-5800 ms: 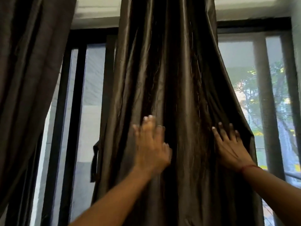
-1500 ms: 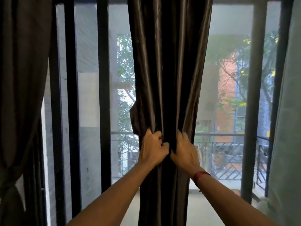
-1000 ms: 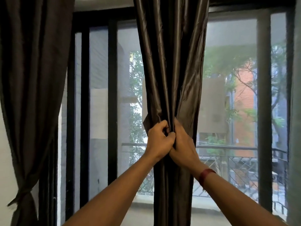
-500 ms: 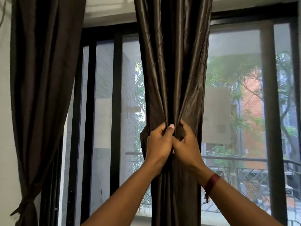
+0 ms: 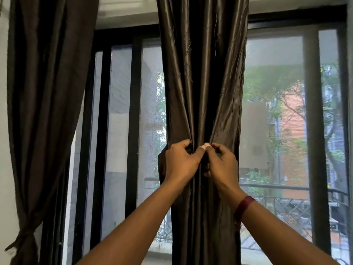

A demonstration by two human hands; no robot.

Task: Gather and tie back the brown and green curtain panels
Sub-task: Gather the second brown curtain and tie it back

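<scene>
A shiny brown curtain panel (image 5: 202, 83) hangs in the middle of the window, bunched into a narrow column. My left hand (image 5: 181, 161) grips the gathered folds on their left side at about mid height. My right hand (image 5: 221, 163) grips them on the right side, and the thumbs of both hands meet in front of the bunch. A dark strip of the same cloth (image 5: 161, 163) shows just left of my left hand, wrapped against the bunch. What the fingers hold behind the fabric is hidden.
A second dark brown curtain (image 5: 45, 111) hangs at the left, tied low with a band (image 5: 24, 236). Black window frame bars (image 5: 133, 131) and a mesh screen stand behind. A pale curtain edge (image 5: 350, 92) shows at the far right. A balcony railing (image 5: 286, 203) lies outside.
The spread panel has been gathered into a tight column. Over the last second my hands stayed clamped on the bunch while the view tilted up; my thumbs now meet in front.
</scene>
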